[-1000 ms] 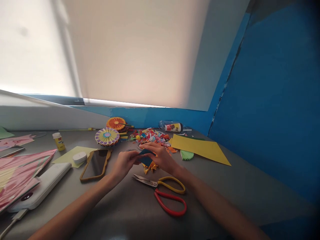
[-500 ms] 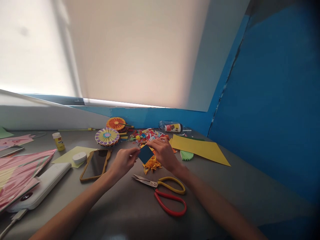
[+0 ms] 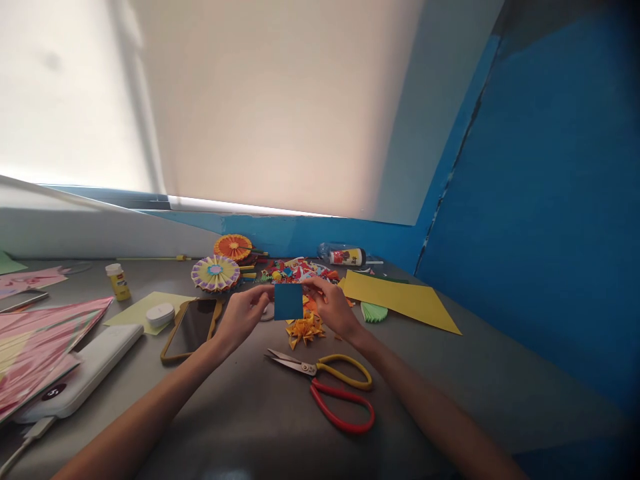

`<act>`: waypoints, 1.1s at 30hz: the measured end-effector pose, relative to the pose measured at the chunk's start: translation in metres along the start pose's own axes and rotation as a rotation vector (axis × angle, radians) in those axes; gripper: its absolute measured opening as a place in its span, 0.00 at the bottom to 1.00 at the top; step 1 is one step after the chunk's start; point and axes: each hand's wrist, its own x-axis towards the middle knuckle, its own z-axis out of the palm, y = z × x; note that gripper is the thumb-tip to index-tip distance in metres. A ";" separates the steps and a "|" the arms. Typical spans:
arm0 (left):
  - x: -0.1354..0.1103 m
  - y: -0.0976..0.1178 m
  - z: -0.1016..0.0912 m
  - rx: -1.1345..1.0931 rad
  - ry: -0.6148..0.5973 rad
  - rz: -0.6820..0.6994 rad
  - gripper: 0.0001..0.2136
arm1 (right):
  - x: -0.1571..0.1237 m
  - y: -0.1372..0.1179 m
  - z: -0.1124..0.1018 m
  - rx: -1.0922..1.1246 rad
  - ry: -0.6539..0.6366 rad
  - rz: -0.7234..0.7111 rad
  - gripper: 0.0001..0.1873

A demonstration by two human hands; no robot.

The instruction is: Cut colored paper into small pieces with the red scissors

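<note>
Blue square [image 3: 289, 301] pinched between left hand [image 3: 243, 317] and right hand [image 3: 333, 308], centre of frame.
Each hand nearly closed, fingers and thumb gripping one side edge; square held up off the desk [image 3: 250, 407], not touching it. Directly below and partly behind it, orange paper stars [image 3: 303, 331]. Lower, scissors [image 3: 300, 365] with yellow and red handles lie just below the stars, nearest the right hand. Left of the left hand, a phone [image 3: 190, 327] lies face up in a tan case; a paper rosette [image 3: 215, 273] sits above it. Beyond the hands, a heap of paper scraps [image 3: 297, 270]; to the right, a yellow sheet [image 3: 400, 300].
</note>
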 end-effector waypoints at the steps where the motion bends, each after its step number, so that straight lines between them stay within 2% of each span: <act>1: 0.001 -0.001 0.001 -0.089 -0.005 -0.040 0.19 | 0.001 0.002 0.000 0.026 -0.005 0.023 0.15; 4: 0.003 -0.009 0.005 -0.302 -0.076 -0.160 0.28 | 0.001 0.005 0.001 0.059 -0.011 0.066 0.14; 7: 0.005 -0.021 0.008 -0.391 -0.094 -0.217 0.29 | -0.002 -0.003 0.002 -0.059 0.033 -0.053 0.15; 11: 0.006 -0.031 0.009 -0.318 -0.023 -0.207 0.23 | -0.009 -0.023 0.004 -0.357 -0.118 -0.329 0.30; 14: 0.005 -0.030 0.009 -0.193 0.025 -0.179 0.19 | -0.012 -0.030 0.005 -0.430 -0.146 -0.377 0.39; 17: 0.004 -0.026 0.010 -0.111 0.037 -0.141 0.18 | -0.013 -0.028 0.005 -0.342 -0.201 -0.394 0.40; 19: 0.002 -0.022 0.009 -0.065 0.026 -0.106 0.18 | -0.013 -0.024 0.006 -0.248 -0.269 -0.357 0.38; 21: 0.001 -0.017 0.008 0.002 0.008 -0.074 0.18 | -0.013 -0.019 0.007 -0.174 -0.276 -0.256 0.35; 26: -0.001 -0.005 0.002 0.176 -0.050 0.035 0.17 | -0.010 -0.014 0.008 0.021 -0.034 0.027 0.28; 30: -0.001 -0.002 0.001 0.318 -0.081 0.157 0.14 | -0.009 -0.015 0.010 0.253 -0.070 0.048 0.25; 33: -0.002 0.000 0.003 0.406 -0.090 0.195 0.12 | -0.009 -0.016 0.014 0.300 -0.040 0.013 0.24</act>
